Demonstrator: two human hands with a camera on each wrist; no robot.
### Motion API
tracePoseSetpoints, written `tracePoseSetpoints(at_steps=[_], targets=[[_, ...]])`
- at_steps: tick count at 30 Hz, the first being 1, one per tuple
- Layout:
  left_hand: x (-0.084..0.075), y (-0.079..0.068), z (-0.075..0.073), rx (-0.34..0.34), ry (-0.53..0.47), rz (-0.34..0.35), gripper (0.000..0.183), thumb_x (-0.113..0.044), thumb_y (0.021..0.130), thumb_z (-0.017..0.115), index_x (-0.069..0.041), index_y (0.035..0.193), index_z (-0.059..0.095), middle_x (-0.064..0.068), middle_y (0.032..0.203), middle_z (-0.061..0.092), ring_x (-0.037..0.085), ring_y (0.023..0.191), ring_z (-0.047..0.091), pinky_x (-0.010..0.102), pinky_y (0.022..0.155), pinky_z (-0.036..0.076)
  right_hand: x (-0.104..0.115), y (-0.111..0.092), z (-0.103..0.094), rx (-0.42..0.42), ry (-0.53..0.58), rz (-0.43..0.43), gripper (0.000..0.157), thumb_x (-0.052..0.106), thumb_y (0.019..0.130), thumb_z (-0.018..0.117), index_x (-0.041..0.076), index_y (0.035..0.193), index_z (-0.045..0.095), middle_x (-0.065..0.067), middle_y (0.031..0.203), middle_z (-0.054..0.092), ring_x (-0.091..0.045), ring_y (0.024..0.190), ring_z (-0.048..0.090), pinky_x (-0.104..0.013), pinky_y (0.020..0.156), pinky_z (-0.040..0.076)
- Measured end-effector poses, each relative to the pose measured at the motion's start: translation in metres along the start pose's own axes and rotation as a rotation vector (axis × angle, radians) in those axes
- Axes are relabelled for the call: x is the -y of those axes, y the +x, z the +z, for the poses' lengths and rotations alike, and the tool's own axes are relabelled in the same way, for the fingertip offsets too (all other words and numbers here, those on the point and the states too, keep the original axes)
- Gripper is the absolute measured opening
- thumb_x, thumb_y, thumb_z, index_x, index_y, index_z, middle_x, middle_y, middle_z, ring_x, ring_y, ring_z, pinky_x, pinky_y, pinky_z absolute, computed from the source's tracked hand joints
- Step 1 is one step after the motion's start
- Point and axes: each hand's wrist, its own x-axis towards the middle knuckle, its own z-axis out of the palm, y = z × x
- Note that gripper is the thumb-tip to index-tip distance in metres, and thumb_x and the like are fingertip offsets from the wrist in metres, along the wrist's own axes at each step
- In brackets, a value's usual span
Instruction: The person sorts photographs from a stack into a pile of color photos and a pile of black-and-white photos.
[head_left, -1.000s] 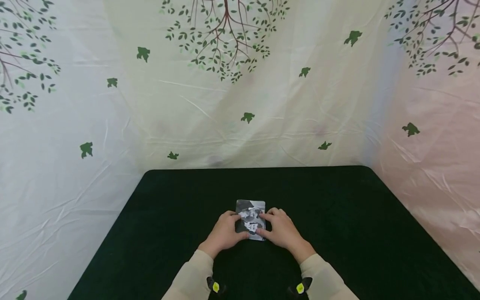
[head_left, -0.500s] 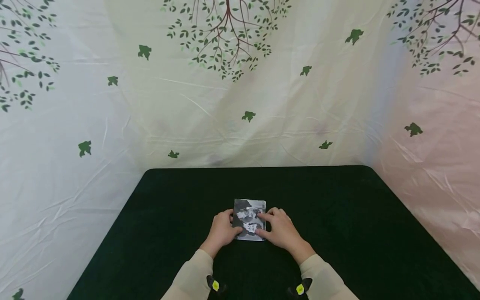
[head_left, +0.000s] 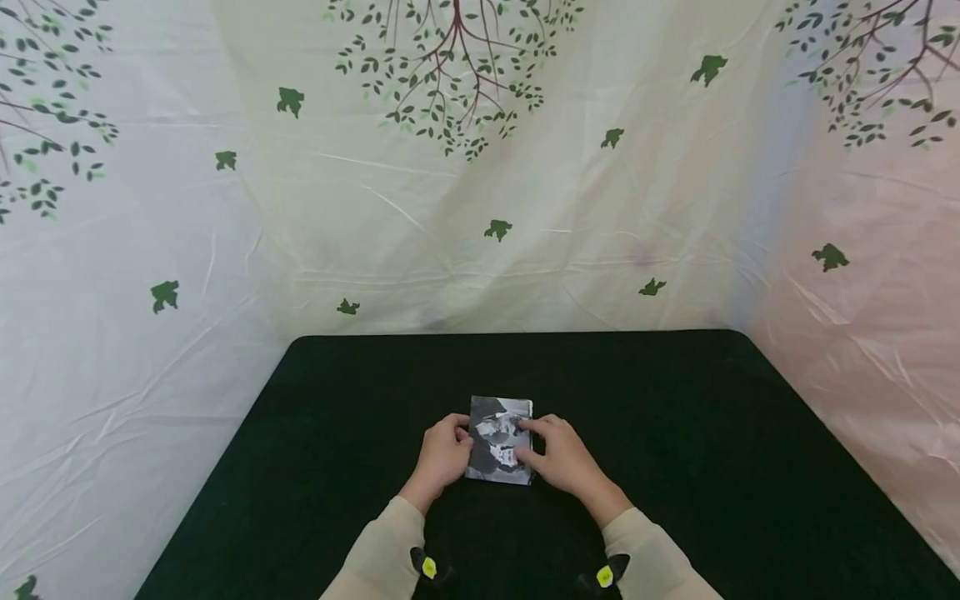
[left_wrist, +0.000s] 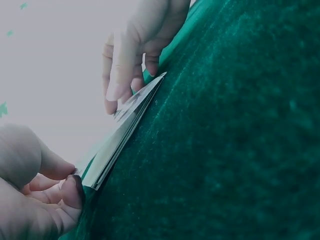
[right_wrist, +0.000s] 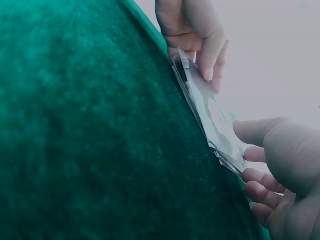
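Note:
A small stack of thin sheets (head_left: 491, 454), with a black-and-white picture on top, lies upright before me on the dark green cloth. In the left wrist view its layered edge (left_wrist: 117, 150) spreads in a wedge, the upper part raised on the left. My left hand (head_left: 444, 454) pinches that left edge between thumb (left_wrist: 57, 165) and forefinger. On the other side, my right hand (head_left: 558, 454) holds the right edge, its thumb and forefinger tips over the picture. Its other fingers (right_wrist: 262, 192) curl in along the edge in the right wrist view.
The green-covered table (head_left: 660, 400) reaches back to a pale cloth curtain (head_left: 420, 225) printed with branches and leaves. The curtain also hangs along both sides of the table.
My left thumb has slid off the picture to the left edge, and that hand now pinches there. The stack's near end has turned slightly. My right hand keeps nearly the same place.

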Motion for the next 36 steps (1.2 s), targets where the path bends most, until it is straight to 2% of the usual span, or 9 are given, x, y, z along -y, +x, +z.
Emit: tracePoseSetpoints(at_steps=[6, 11, 19, 27, 31, 36], targets=[[-0.001, -0.001, -0.002, 0.015, -0.044, -0.012, 0.029, 0.001, 0.089, 0.056, 0.000, 0.118, 0.060, 0.005, 0.085, 0.056, 0.017, 0.072, 0.053, 0.030, 0.060, 0.045, 0.001, 0.002, -0.002, -0.062, 0.137, 0.027, 0.042, 0.030, 0.088, 0.070, 0.017, 0.127, 0.061, 0.000, 0.108, 0.059, -0.014, 0.092, 0.056, -0.035, 0.076, 0.049], [0.000, 0.002, -0.004, -0.002, -0.067, -0.030, 0.029, 0.001, 0.089, 0.057, -0.001, 0.117, 0.061, 0.004, 0.083, 0.058, 0.017, 0.071, 0.054, 0.030, 0.059, 0.046, 0.004, 0.004, -0.003, -0.108, 0.324, 0.085, 0.042, 0.022, 0.089, 0.070, 0.014, 0.129, 0.058, 0.000, 0.101, 0.061, -0.013, 0.080, 0.058, -0.030, 0.066, 0.049], [0.000, 0.005, -0.008, -0.027, -0.099, -0.029, 0.023, -0.007, 0.092, 0.060, -0.003, 0.114, 0.063, 0.004, 0.083, 0.060, 0.015, 0.068, 0.056, 0.031, 0.058, 0.047, 0.006, 0.005, -0.003, -0.125, 0.563, 0.161, 0.040, 0.015, 0.089, 0.068, 0.012, 0.128, 0.057, -0.003, 0.093, 0.066, -0.017, 0.075, 0.065, -0.032, 0.065, 0.052], [0.000, 0.004, -0.008, -0.004, -0.130, -0.028, 0.021, -0.011, 0.093, 0.062, -0.004, 0.112, 0.064, 0.005, 0.084, 0.062, 0.016, 0.067, 0.058, 0.031, 0.058, 0.049, 0.004, 0.005, -0.004, -0.131, 0.671, 0.294, 0.023, 0.020, 0.088, 0.070, 0.011, 0.109, 0.066, -0.006, 0.092, 0.067, -0.021, 0.073, 0.064, -0.034, 0.064, 0.054], [0.000, 0.005, -0.010, -0.011, -0.132, -0.032, 0.020, -0.011, 0.092, 0.063, -0.004, 0.110, 0.064, 0.005, 0.083, 0.062, 0.017, 0.064, 0.059, 0.031, 0.057, 0.051, 0.005, 0.007, -0.005, -0.126, 0.703, 0.326, 0.019, 0.022, 0.087, 0.071, 0.009, 0.101, 0.069, -0.007, 0.087, 0.068, -0.021, 0.071, 0.065, -0.034, 0.063, 0.054], [-0.002, 0.009, -0.012, -0.031, -0.119, -0.025, 0.019, -0.011, 0.091, 0.065, -0.004, 0.108, 0.065, 0.005, 0.082, 0.062, 0.016, 0.064, 0.059, 0.031, 0.056, 0.051, 0.006, 0.008, -0.006, -0.128, 0.715, 0.340, 0.020, 0.023, 0.088, 0.071, 0.008, 0.100, 0.069, -0.007, 0.085, 0.069, -0.020, 0.071, 0.065, -0.033, 0.063, 0.053]])
